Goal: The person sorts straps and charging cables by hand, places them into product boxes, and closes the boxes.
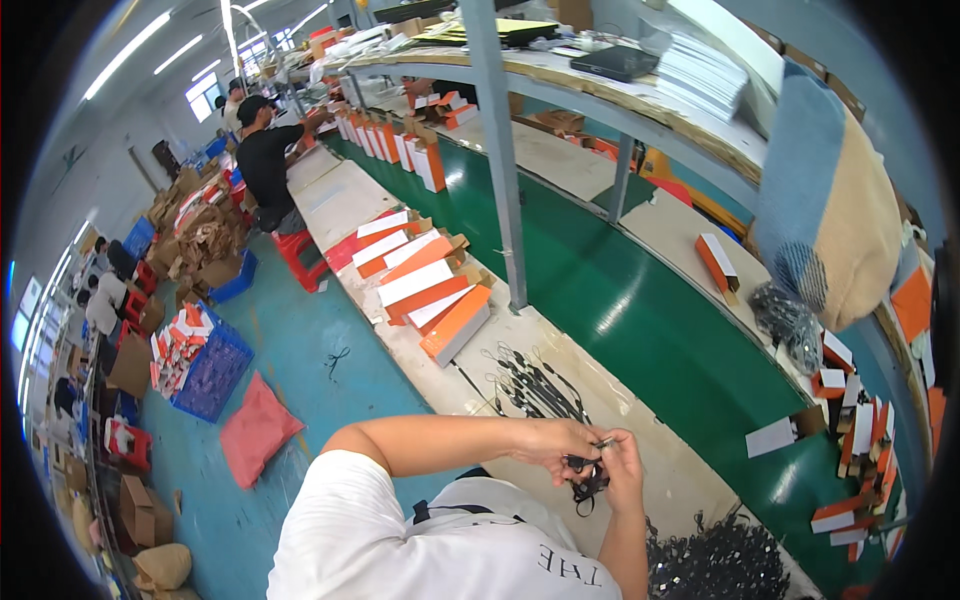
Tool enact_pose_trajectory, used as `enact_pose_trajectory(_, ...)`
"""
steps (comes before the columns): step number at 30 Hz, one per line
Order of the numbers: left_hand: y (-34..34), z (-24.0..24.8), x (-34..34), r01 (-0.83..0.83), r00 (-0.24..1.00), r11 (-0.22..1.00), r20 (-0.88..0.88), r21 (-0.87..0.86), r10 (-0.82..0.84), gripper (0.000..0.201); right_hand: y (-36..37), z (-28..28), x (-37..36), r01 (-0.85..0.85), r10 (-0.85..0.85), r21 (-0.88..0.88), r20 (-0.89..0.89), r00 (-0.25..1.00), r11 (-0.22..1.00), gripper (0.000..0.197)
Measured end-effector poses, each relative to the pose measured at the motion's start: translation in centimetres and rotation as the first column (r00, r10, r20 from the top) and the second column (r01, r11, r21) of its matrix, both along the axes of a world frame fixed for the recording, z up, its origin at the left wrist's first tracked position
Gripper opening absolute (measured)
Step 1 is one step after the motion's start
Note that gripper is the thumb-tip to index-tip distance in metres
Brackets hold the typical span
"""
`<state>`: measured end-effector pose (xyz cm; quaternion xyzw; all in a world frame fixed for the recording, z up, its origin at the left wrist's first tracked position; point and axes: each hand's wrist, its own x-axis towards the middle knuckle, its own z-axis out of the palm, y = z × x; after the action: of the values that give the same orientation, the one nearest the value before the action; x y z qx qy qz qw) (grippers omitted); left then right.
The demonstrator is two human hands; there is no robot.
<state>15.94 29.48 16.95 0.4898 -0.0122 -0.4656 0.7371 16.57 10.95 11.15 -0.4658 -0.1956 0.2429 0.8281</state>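
Left hand (560, 440) and right hand (622, 465) pressed close together, pinching a small black strap with a metal clip (588, 476).

Held just above the pale worktable edge (690, 470); loose end dangling below the fingers; more black straps laid in a row (535, 385) just beyond; heap of black straps (720, 560) near the right forearm; stacked orange-and-white cardboard boxes (425, 285) farther along; green conveyor belt (620, 300) beside.

Black cords (585, 480) between the hands, black cord heap (720, 565) near right, orange-and-white boxes (430, 285) stacked far left, green conveyor belt (620, 300) centre, teal floor (290, 340) left, blue crate (215, 372), red sack (258, 428), white shirt (400, 540), blue-and-tan cloth (830, 200) right.
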Motion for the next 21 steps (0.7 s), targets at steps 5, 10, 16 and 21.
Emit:
enact_pose_trajectory(5,1.8,2.0,0.4,-0.397,0.785,0.767,0.62,0.504,-0.001,0.018,-0.5,-1.5,-2.0,-0.054,-0.002,-0.403,-0.137,0.991,0.913,0.035)
enact_pose_trajectory(10,1.7,-5.3,0.8,-0.524,0.486,0.612,0.798,0.593,-0.357,0.015,1.0,4.0,-3.7,0.643,0.248,-0.603,0.791,0.56,0.472,0.022)
enact_pose_trajectory(16,2.9,-0.5,-0.4,-0.05,0.974,0.956,0.198,-0.289,0.11,0.015,0.4,1.4,3.0,0.106,-0.132,-0.223,-0.107,0.985,0.969,0.019)
enact_pose_trajectory(21,5.0,-2.4,1.9,-0.243,0.967,0.843,-0.048,-0.481,0.252,0.015,-1.5,0.5,0.7,0.241,-0.259,-0.314,-0.016,0.966,0.918,0.021)
